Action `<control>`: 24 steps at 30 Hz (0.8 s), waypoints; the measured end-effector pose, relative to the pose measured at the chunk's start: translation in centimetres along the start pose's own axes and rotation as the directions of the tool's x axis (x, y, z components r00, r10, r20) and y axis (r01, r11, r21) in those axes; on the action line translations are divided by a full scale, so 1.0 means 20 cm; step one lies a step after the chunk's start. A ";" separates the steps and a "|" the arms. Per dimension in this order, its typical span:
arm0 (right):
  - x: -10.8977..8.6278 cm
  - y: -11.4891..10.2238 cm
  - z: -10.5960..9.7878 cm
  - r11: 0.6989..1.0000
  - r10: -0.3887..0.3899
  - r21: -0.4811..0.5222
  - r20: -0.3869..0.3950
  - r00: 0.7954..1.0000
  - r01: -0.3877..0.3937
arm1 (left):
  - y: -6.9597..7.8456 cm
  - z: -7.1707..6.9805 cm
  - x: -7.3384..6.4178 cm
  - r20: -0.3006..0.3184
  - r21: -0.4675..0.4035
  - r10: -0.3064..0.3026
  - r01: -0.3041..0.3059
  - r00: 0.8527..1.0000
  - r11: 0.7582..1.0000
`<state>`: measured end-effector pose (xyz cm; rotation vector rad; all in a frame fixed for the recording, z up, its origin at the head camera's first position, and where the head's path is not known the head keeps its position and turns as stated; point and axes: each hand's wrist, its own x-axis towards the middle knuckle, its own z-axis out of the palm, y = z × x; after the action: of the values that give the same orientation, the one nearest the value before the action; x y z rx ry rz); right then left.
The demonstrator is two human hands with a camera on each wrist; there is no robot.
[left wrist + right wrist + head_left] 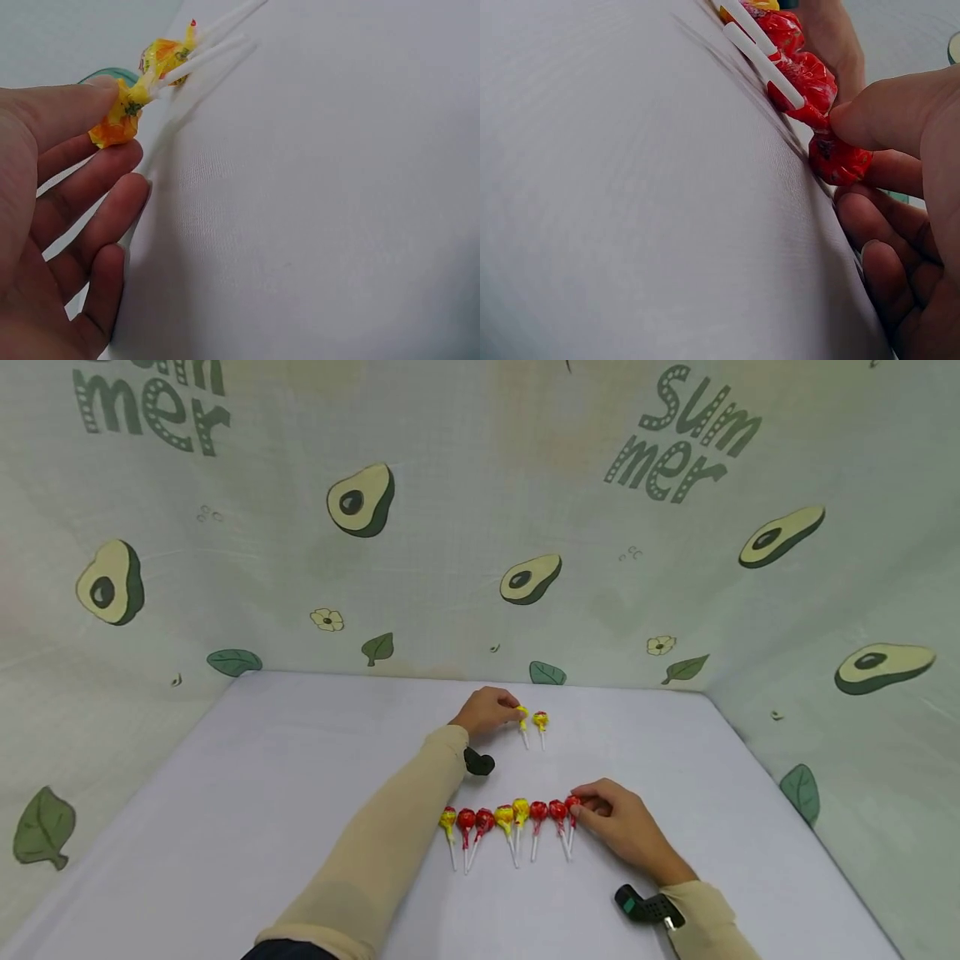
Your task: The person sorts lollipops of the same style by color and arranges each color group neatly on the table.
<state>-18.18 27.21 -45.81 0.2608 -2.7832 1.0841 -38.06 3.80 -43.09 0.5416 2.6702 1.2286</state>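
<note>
At the back of the table, my left hand (487,710) pinches the wrapped head of a yellow lollipop (118,124) between thumb and finger, its white stick free. Right beside it lies a second yellow lollipop (541,720) with some red on its wrapper. Nearer to me, my right hand (628,828) pinches a red lollipop (841,159) at the right end of a row. That row mixes red lollipops (537,811) and yellow lollipops (505,816), heads away from me and sticks toward me. My left sleeve passes close to the row's left end.
A white cloth covers the table (247,793). Behind and at both sides hangs a pale curtain (450,485) printed with avocados and leaves. Dark bands sit on both wrists, the right wristband (651,907) just above the tabletop.
</note>
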 end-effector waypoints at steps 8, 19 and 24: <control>-0.01 -0.01 -0.01 1.000 -0.013 0.009 -0.007 1.000 0.013 | 0.03 0.01 0.00 -0.022 0.079 -0.031 0.033 0.999 0.996; 0.00 0.00 -0.01 0.999 -0.035 0.004 -0.018 0.999 0.035 | 0.05 0.05 0.01 -0.051 0.138 -0.065 0.071 0.997 0.988; 0.01 0.00 0.00 1.000 -0.024 0.008 -0.014 1.000 0.024 | 0.06 0.05 0.01 -0.038 0.184 -0.070 0.076 0.997 0.980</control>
<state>-18.30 27.24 -45.82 0.2858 -2.7564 1.0873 -37.78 5.23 -42.83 0.4473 2.8219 0.9827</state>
